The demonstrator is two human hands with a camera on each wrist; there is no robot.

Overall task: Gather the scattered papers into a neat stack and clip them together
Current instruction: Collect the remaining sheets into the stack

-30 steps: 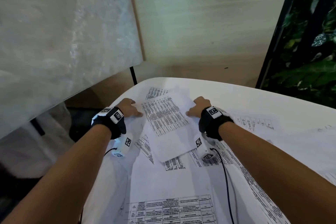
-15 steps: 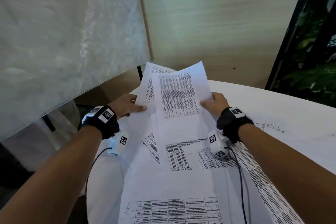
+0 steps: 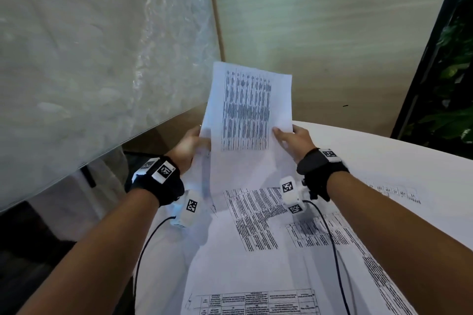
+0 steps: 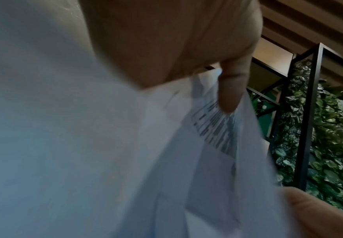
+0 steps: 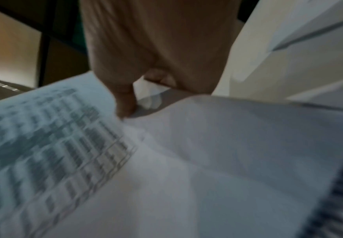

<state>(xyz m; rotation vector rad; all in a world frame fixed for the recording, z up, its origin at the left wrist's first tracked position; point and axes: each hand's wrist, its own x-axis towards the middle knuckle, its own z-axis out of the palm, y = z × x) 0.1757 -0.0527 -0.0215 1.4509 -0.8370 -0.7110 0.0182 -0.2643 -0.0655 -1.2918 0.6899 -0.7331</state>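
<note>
Both hands hold a small bundle of printed sheets (image 3: pixel 252 107) upright above the far end of the white table (image 3: pixel 399 166). My left hand (image 3: pixel 190 144) grips the bundle's left edge, and my right hand (image 3: pixel 291 137) pinches its right edge with the thumb on the front. In the left wrist view a finger (image 4: pixel 230 90) presses on the held sheets (image 4: pixel 217 145). The right wrist view is blurred; there the thumb (image 5: pixel 125 103) sits on the held sheets (image 5: pixel 187 161). More printed papers (image 3: pixel 258 222) lie scattered flat on the table below my hands. No clip is in view.
A frosted panel (image 3: pixel 89 59) stands to the left and a pale wooden wall (image 3: pixel 332 33) behind. A black frame with green foliage (image 3: pixel 458 79) is at the right. Loose sheets (image 3: pixel 394 192) also lie to the right, and one sheet (image 3: pixel 256 300) lies at the near edge.
The hands went from pressing sheets flat on the table to lifting them upright. The two fanned sheets have been drawn together into one aligned bundle, raised higher.
</note>
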